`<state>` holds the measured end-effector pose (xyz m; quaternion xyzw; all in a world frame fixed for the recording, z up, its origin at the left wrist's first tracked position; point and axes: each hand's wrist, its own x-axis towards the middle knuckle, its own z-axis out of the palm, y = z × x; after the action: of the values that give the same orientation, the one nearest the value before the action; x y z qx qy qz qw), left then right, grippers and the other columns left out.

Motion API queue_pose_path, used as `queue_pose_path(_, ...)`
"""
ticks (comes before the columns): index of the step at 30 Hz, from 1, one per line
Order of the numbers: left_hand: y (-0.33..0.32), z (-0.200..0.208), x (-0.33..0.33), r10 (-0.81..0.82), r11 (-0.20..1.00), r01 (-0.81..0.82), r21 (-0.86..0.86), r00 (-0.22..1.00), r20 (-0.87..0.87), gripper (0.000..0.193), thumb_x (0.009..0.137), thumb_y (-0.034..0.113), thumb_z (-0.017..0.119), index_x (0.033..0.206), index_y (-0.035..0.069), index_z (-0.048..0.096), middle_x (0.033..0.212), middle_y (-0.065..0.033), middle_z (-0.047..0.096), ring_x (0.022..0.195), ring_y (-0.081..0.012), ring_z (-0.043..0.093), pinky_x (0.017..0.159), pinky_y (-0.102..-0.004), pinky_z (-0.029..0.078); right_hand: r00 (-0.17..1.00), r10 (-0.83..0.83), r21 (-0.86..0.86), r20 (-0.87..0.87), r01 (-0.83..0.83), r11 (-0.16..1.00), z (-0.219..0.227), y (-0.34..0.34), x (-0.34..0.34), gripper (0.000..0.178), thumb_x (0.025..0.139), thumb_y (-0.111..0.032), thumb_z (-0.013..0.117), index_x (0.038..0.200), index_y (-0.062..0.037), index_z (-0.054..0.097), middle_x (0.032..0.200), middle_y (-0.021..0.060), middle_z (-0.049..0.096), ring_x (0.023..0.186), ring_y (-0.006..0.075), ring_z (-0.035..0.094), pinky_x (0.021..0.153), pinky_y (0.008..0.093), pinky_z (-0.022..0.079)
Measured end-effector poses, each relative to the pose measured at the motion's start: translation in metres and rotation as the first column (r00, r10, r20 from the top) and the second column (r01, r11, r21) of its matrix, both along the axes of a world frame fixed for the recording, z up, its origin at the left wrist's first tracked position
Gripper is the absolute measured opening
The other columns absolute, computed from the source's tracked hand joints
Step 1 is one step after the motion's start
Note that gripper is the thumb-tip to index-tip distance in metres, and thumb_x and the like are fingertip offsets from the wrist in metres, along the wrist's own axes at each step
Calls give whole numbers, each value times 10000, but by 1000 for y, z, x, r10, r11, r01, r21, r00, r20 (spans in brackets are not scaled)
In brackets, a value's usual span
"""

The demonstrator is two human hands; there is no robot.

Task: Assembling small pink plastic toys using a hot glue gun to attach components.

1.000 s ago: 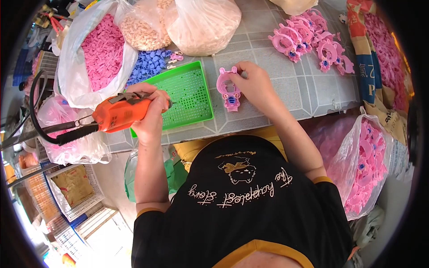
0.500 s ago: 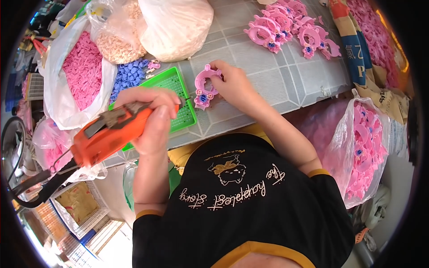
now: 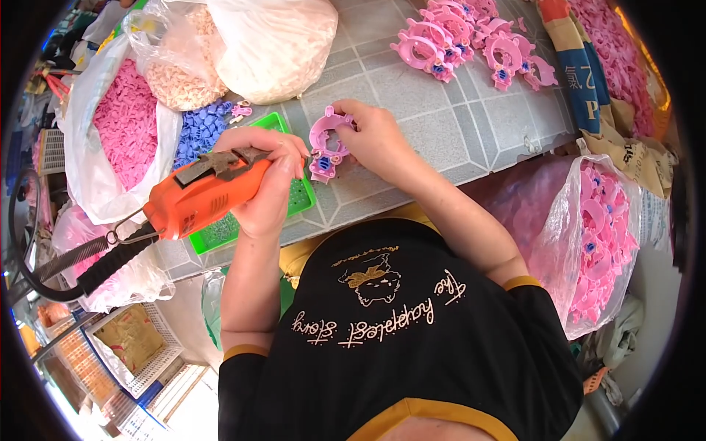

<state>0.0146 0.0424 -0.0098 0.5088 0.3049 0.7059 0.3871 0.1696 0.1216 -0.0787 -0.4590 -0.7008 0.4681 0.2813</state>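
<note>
My left hand point(image 3: 266, 176) is wrapped round an orange electric screwdriver point(image 3: 209, 197), tilted with its tip end pointing up and right. That end is close to the lower left part of a pink plastic ring-shaped piece point(image 3: 318, 137) with a small blue insert. Whether the tip touches it, I cannot tell. My right hand point(image 3: 379, 143) pinches the piece's right side between thumb and fingers, on the tabletop. Under the left hand lies a green tray point(image 3: 197, 244), partly hidden, with tiny metal bits in it.
Blue plastic parts point(image 3: 197, 134) lie left of the tray. Behind them stand bags of pink strips point(image 3: 125, 121) and beige parts point(image 3: 184, 82), and a white bag point(image 3: 276, 48). Similar pink pieces point(image 3: 434, 44) are heaped at the far right. A clear bag point(image 3: 599, 242) of them hangs below.
The screwdriver has swung from a blurred, lower position up and to the right, its tip end nearer the pink piece. My right hand keeps its pinch. The whole view has shifted slightly.
</note>
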Motion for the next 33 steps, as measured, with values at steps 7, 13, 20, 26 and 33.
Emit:
queue_pose_path(7, 3, 6, 5, 42, 983, -100, -154, 938, -343, 164, 794, -21, 550, 942, 16, 491, 659, -83, 520, 573, -181, 520, 672, -378, 490, 999, 10, 30, -31, -9, 999, -3, -1, -2, 286, 871, -94, 591, 1138, -4, 643, 729, 127, 686, 500, 161, 628, 481, 304, 507)
queue_pose_path(13, -3, 12, 14, 168, 979, -184, -85, 970, -174, 222, 792, -56, 569, 996, 2, 502, 702, -76, 553, 624, -164, 550, 679, -345, 500, 998, 5, -7, -60, -5, 1000, -7, -2, -3, 284, 888, -104, 614, 1154, -6, 641, 697, 112, 676, 491, 147, 618, 464, 297, 500)
queue_pose_path(20, -17, 16, -21, 256, 964, -260, -57, 964, -66, 286, 773, -134, 557, 1028, -27, 484, 690, -77, 556, 572, -176, 540, 654, -356, 512, 1000, 8, -25, -16, -9, 1000, -3, -1, 0, 310, 891, -93, 599, 1186, -2, 626, 744, 118, 680, 497, 134, 605, 470, 286, 499)
queue_pose_path(26, -21, 2, -28, 320, 932, -333, -140, 941, -111, 279, 784, -111, 533, 1042, -10, 500, 677, -79, 549, 584, -175, 528, 682, -370, 487, 999, 22, -66, -26, -23, 998, 0, -1, -1, 319, 891, -88, 592, 1195, 2, 621, 759, 111, 678, 508, 127, 598, 479, 281, 502)
queue_pose_path(33, -20, -3, -33, 292, 947, -297, -124, 955, -54, 301, 755, -173, 528, 1009, -14, 498, 665, -77, 558, 556, -169, 534, 634, -360, 516, 999, 25, -107, -25, -28, 994, 8, -2, -1, 318, 891, -95, 592, 1195, -4, 622, 766, 109, 681, 508, 129, 598, 481, 277, 501)
